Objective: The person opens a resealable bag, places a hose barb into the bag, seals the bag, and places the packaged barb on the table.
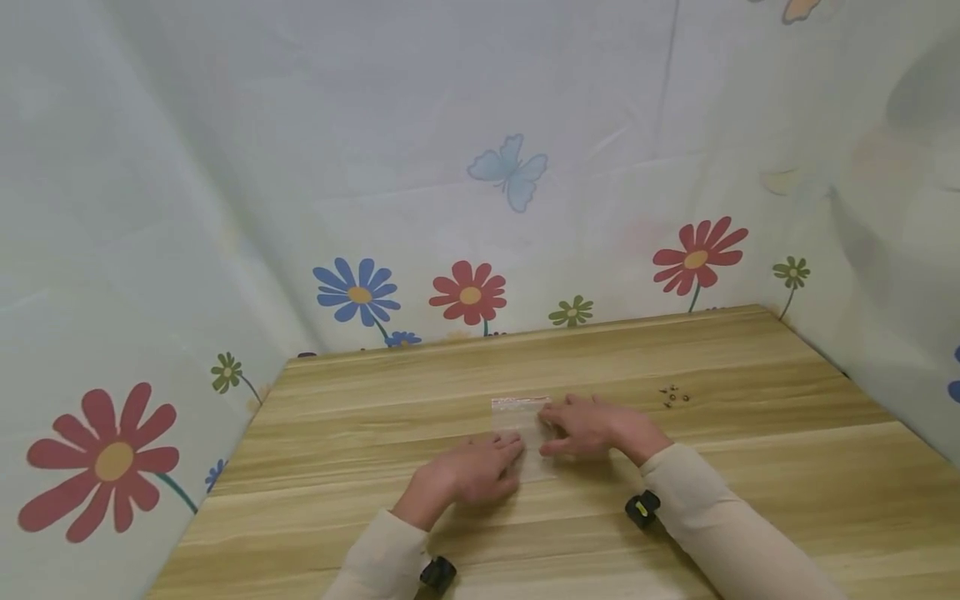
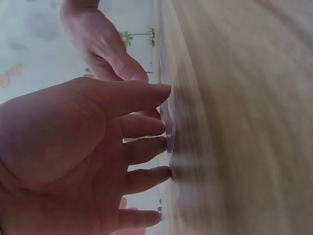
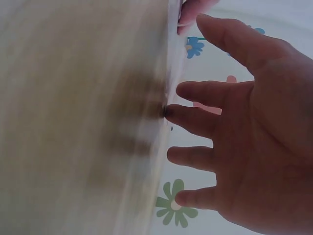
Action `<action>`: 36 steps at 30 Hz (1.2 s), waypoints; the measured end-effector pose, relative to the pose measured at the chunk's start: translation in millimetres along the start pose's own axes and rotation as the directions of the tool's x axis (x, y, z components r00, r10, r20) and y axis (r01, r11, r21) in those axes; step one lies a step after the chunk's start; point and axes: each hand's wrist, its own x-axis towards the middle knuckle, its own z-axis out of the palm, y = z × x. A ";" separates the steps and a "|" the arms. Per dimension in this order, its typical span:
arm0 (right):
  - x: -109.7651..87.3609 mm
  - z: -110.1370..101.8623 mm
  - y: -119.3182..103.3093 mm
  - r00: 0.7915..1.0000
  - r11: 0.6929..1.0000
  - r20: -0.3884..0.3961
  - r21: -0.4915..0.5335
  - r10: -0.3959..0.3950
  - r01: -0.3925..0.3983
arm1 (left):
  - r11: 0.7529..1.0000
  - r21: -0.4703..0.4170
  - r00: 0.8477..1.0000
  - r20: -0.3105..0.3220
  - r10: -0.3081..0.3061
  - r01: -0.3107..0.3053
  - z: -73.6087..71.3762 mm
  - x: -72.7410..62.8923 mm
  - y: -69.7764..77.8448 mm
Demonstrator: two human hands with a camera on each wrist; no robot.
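several dark bits [image 1: 672, 397] near right hand [image 1: 588, 428] | left hand [image 1: 474, 468] touching clear bag [image 1: 519, 417] | all fingers apart (flowered wall [image 1: 397, 183] behind)

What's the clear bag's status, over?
Left hand, right hand both at clear bag. Bag lying on table. Small brown pieces off right, not in way.

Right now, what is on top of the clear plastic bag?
The left hand and right hand reach over the clear plastic bag. Its middle shows between them; parts beneath the hands are hidden.
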 end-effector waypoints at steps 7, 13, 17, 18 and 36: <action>-8.4 -6.4 -2.1 0.999 1.000 0.034 0.021 0.021 -0.021 | 1.000 -0.015 1.000 -0.020 0.003 -0.003 0.4 0.9 -3.0; -14.1 -10.9 -6.2 0.998 0.999 0.055 0.017 0.026 -0.027 | 0.997 -0.051 0.993 -0.104 0.058 -0.063 -0.6 4.3 -13.2; -18.1 -13.3 -9.6 0.997 0.999 0.072 0.005 0.031 -0.031 | 0.995 -0.065 0.992 -0.107 0.072 -0.079 -2.5 4.6 -15.0; -19.0 -13.8 -10.0 0.997 1.000 0.075 0.002 0.028 -0.028 | 0.995 -0.063 0.992 -0.104 0.072 -0.079 -2.9 4.3 -14.5; 3.9 -10.2 -5.8 0.994 0.999 0.100 -0.011 -0.046 0.047 | 0.971 -0.041 0.971 0.008 0.238 -0.237 -11.1 -4.1 16.0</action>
